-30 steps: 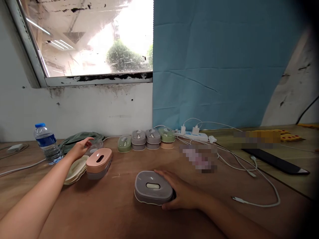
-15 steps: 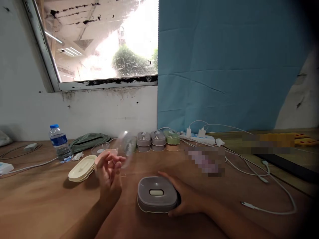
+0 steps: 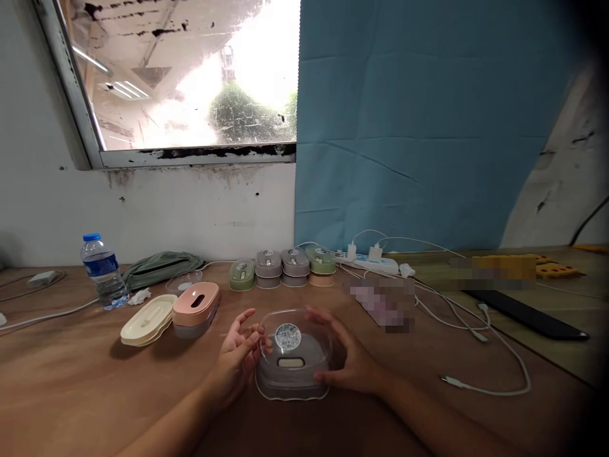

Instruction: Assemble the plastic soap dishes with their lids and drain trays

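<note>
A grey oval box (image 3: 290,381) with a cream-coloured slot in its top sits on the table in front of me. Over it, tilted, is a clear plastic cover (image 3: 311,330) with a round patterned sticker (image 3: 288,337). My left hand (image 3: 242,348) grips the cover's left edge between thumb and fingers. On the opposite side, my right hand (image 3: 345,352) curves round the cover's right edge, its thumb low near the front of the grey box. Whether that thumb also touches the box, I cannot tell.
Cream trays (image 3: 148,319) and a pink-topped box (image 3: 196,301) stand to the left, near a water bottle (image 3: 105,273) and a green pouch (image 3: 162,270). Several covered boxes (image 3: 268,270) line the back. White cables (image 3: 514,355) and a power strip (image 3: 366,261) lie to the right.
My left hand has brought the clear cover rightward and down over the grey box. My right hand has shifted from the box's side up to the cover's edge.
</note>
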Demonstrator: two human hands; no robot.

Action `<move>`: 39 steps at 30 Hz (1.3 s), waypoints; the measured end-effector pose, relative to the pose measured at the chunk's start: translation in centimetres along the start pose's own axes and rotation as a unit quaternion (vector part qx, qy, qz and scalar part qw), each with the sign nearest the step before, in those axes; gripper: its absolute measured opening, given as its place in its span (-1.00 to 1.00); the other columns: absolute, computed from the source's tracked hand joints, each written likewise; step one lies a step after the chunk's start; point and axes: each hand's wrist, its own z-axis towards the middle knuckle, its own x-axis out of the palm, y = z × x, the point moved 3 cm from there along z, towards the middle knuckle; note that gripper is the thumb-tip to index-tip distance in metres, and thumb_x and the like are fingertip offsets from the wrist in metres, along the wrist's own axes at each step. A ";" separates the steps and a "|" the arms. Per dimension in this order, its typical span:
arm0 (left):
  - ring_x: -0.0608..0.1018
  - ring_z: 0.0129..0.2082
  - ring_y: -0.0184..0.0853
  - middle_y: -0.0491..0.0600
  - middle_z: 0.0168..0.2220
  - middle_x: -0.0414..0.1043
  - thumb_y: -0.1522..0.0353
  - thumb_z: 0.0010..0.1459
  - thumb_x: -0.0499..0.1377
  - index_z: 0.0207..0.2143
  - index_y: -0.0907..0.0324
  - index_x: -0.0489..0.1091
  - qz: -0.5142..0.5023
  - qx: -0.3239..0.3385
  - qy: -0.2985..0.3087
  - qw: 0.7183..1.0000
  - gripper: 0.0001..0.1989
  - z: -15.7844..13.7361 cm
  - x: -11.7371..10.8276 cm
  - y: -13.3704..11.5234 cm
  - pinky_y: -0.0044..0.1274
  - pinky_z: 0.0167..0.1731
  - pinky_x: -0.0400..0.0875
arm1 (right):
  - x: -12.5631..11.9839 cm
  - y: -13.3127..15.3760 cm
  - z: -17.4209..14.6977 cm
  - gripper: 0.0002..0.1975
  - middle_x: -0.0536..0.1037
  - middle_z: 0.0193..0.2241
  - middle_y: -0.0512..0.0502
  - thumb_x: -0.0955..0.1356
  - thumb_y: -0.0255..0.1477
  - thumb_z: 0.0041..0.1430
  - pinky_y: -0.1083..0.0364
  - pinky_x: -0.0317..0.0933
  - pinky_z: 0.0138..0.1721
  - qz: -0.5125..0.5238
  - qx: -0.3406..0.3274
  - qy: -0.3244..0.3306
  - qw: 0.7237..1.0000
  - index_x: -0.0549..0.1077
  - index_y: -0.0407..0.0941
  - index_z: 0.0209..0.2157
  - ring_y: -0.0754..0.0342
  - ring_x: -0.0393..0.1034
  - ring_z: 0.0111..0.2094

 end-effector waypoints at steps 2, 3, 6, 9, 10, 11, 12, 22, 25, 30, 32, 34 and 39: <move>0.45 -0.47 -0.47 -0.07 -0.36 0.37 0.44 -0.07 0.24 -0.07 0.17 0.07 0.016 -0.011 -0.017 1.000 -0.47 0.3 -0.4 0.0 -0.60 -0.39 0.34 | 0.0 -0.2 0.0 -0.18 0.12 0.08 -0.19 0.46 -0.30 -0.22 -0.07 -0.01 0.09 -0.020 0.007 -0.008 1.000 0.04 -0.04 0.07 -0.11 0.04 0.09; 0.46 -0.47 -0.47 -0.04 -0.34 0.39 0.43 -0.07 0.24 -0.08 0.18 0.07 0.032 -0.011 -0.023 0.999 -0.48 0.5 -0.7 0.0 -0.60 -0.39 0.34 | 0.0 -0.3 -0.1 -0.21 0.15 0.06 -0.19 0.46 -0.30 -0.23 -0.07 -0.01 0.08 -0.031 0.014 -0.009 0.999 0.07 -0.05 0.05 -0.11 0.06 0.08; 0.49 -0.41 -0.40 0.04 -0.29 0.43 0.36 -0.03 0.21 -0.11 0.21 0.07 0.114 0.004 -0.021 0.993 -0.54 1.0 -1.5 -0.1 -0.54 -0.31 0.34 | 0.2 -0.3 0.0 -0.23 0.22 -0.01 -0.19 0.47 -0.27 -0.29 -0.06 0.07 0.04 -0.060 0.030 -0.011 0.998 0.12 -0.07 -0.01 -0.12 0.14 0.02; 0.49 -0.24 -0.29 0.06 -0.25 0.44 0.26 0.04 0.13 -0.11 0.18 0.06 0.226 0.016 -0.009 0.974 -0.60 0.9 -1.9 -0.4 -0.45 -0.19 0.31 | 0.4 0.2 0.2 -0.24 0.24 -0.06 -0.17 0.48 -0.25 -0.33 -0.03 0.12 -0.01 -0.073 0.027 -0.008 0.997 0.15 -0.07 -0.05 -0.11 0.19 -0.05; 0.48 -0.20 -0.26 0.07 -0.22 0.44 0.23 0.06 0.10 -0.10 0.17 0.05 0.261 0.017 -0.007 0.965 -0.60 0.7 -1.9 -0.5 -0.43 -0.17 0.31 | 0.4 0.4 0.3 -0.26 0.24 -0.08 -0.16 0.47 -0.25 -0.33 -0.02 0.13 -0.02 -0.074 0.024 -0.007 0.997 0.16 -0.07 -0.06 -0.11 0.20 -0.06; 0.47 -0.17 -0.24 0.07 -0.19 0.43 0.21 0.07 0.07 -0.09 0.16 0.04 0.292 0.019 -0.005 0.956 -0.60 0.6 -1.9 -0.6 -0.41 -0.17 0.31 | 0.5 0.6 0.3 -0.27 0.25 -0.09 -0.15 0.47 -0.25 -0.32 -0.02 0.13 -0.03 -0.073 0.021 -0.003 0.997 0.16 -0.07 -0.07 -0.11 0.21 -0.07; 0.47 -0.16 -0.23 0.08 -0.18 0.42 0.20 0.08 0.06 -0.08 0.15 0.03 0.318 0.021 -0.003 0.948 -0.60 0.4 -1.8 -0.7 -0.40 -0.17 0.32 | 0.4 0.7 0.4 -0.29 0.26 -0.10 -0.15 0.46 -0.25 -0.31 -0.01 0.14 -0.04 -0.071 0.018 -0.001 0.997 0.17 -0.07 -0.07 -0.10 0.21 -0.07; 0.44 -0.15 -0.23 0.09 -0.16 0.41 0.26 0.10 0.02 -0.05 0.15 0.02 0.431 0.025 0.018 0.902 -0.62 -0.2 -1.6 -0.9 -0.40 -0.16 0.27 | 0.2 0.1 0.3 -0.31 0.27 -0.06 -0.16 0.44 -0.26 -0.23 -0.01 0.09 0.00 -0.033 0.029 0.055 0.997 0.16 -0.09 -0.03 -0.09 0.18 -0.03; 0.41 -0.09 -0.22 0.11 -0.14 0.38 0.31 0.10 0.02 -0.05 0.16 0.02 0.447 0.033 0.029 0.893 -0.63 -0.1 -1.6 -1.0 -0.37 -0.10 0.23 | 0.3 0.0 0.3 -0.32 0.26 -0.06 -0.17 0.43 -0.25 -0.21 -0.02 0.10 0.00 -0.035 0.028 0.062 0.997 0.16 -0.09 -0.03 -0.10 0.18 -0.02; 0.33 -0.02 -0.25 0.11 -0.07 0.31 0.33 0.12 0.00 -0.07 0.15 0.05 0.471 0.054 0.067 0.878 -0.69 -0.2 -1.3 -1.2 -0.37 0.00 0.14 | 0.4 -0.2 0.1 -0.30 0.25 -0.07 -0.15 0.44 -0.26 -0.24 -0.01 0.10 -0.01 -0.030 0.046 0.074 0.996 0.14 -0.09 -0.03 -0.09 0.18 -0.04; 0.31 -0.01 -0.25 0.09 -0.04 0.26 0.31 0.11 0.01 -0.07 0.14 0.08 0.486 0.057 0.099 0.866 -0.68 -0.4 -1.0 -1.2 -0.38 0.00 0.16 | 0.4 -0.5 0.0 -0.28 0.25 -0.08 -0.14 0.45 -0.26 -0.25 0.00 0.11 -0.03 -0.021 0.058 0.081 0.995 0.13 -0.08 -0.03 -0.08 0.19 -0.05; 0.28 0.01 -0.24 0.07 -0.01 0.21 0.30 0.08 0.05 -0.05 0.13 0.10 0.503 0.055 0.134 0.852 -0.64 -0.6 -0.8 -1.3 -0.40 -0.02 0.18 | 0.4 -0.8 -0.2 -0.26 0.24 -0.08 -0.14 0.45 -0.26 -0.26 0.00 0.11 -0.03 -0.012 0.068 0.088 0.994 0.11 -0.08 -0.03 -0.07 0.19 -0.05; 0.21 0.05 -0.17 0.08 0.02 0.13 0.31 -0.06 0.17 0.01 0.13 0.05 0.531 0.062 0.181 0.826 -0.43 -1.1 -0.7 -1.4 -0.37 0.01 0.16 | 0.3 -1.0 -0.4 -0.12 0.18 -0.01 -0.15 0.49 -0.25 -0.39 -0.03 0.06 0.01 -0.054 0.091 0.106 0.989 0.08 -0.08 0.01 -0.12 0.11 0.01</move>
